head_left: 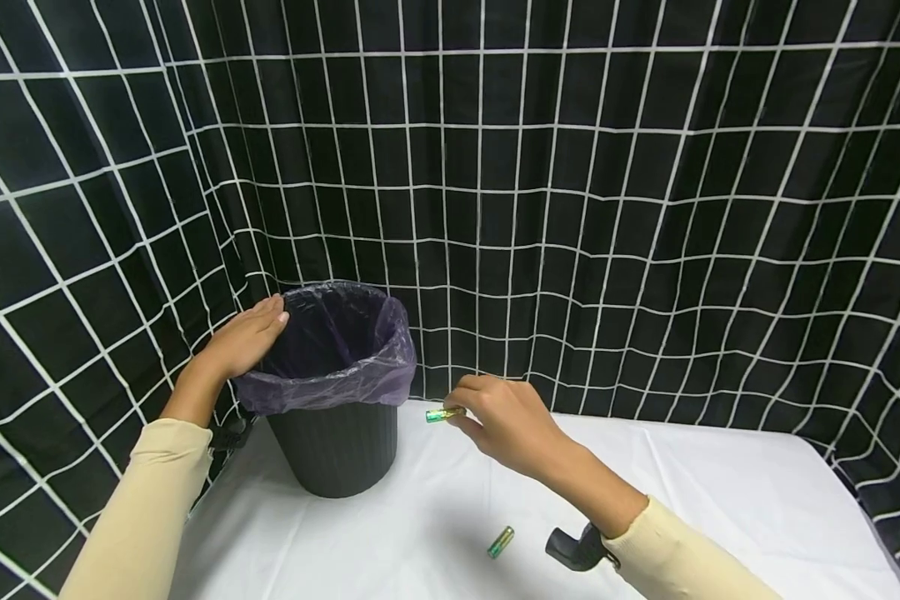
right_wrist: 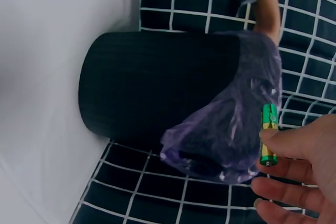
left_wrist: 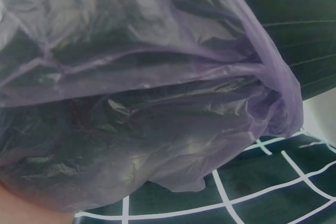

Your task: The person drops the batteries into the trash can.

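A green and gold battery (head_left: 437, 415) is pinched between the thumb and fingers of my right hand (head_left: 508, 418), to the right of a black bin (head_left: 337, 450). The right wrist view shows this battery (right_wrist: 269, 116) with its green end up. Over the bin's rim is folded a thin purple bin liner (head_left: 367, 382). My left hand (head_left: 246, 335) lies with straight fingers along the left side of the lined rim. Close up in the left wrist view, the liner (left_wrist: 157, 129) fills most of the picture. A second battery (head_left: 501, 542) lies on the white cloth.
A white cloth (head_left: 645, 483) covers the table. Black curtains (head_left: 540, 208) with a white grid hang behind and on both sides, close to the bin. A black wrist mount (head_left: 573, 550) sticks out below my right wrist.
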### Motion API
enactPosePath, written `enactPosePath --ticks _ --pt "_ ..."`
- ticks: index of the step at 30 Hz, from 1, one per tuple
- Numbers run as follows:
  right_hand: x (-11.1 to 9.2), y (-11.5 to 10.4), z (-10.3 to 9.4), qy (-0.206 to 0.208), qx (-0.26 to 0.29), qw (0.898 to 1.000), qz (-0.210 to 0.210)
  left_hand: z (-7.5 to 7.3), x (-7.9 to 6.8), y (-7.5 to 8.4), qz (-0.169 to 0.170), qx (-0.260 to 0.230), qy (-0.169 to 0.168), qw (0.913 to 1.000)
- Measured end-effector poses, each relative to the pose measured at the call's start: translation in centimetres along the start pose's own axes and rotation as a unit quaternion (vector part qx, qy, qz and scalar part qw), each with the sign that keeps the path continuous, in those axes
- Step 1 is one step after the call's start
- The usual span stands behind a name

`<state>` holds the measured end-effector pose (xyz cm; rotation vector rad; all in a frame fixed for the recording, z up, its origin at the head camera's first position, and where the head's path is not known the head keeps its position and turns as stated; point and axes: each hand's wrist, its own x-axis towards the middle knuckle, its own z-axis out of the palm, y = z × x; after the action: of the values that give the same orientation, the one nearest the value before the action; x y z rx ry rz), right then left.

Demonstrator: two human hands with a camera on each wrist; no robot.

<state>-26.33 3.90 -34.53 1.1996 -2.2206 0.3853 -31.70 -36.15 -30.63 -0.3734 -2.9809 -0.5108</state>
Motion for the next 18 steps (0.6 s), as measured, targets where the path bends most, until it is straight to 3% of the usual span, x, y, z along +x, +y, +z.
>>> enactPosePath --ticks 8,18 --pt "1.9 -0.3 0.0 0.012 0.012 1.0 -0.016 0.4 -0.1 0.0 0.001 -0.004 0.004 1.0" --pt "5.9 -1.1 -0.8 0.038 -0.008 0.998 -0.046 -0.2 0.0 0.2 0.006 -0.003 0.004 1.0"
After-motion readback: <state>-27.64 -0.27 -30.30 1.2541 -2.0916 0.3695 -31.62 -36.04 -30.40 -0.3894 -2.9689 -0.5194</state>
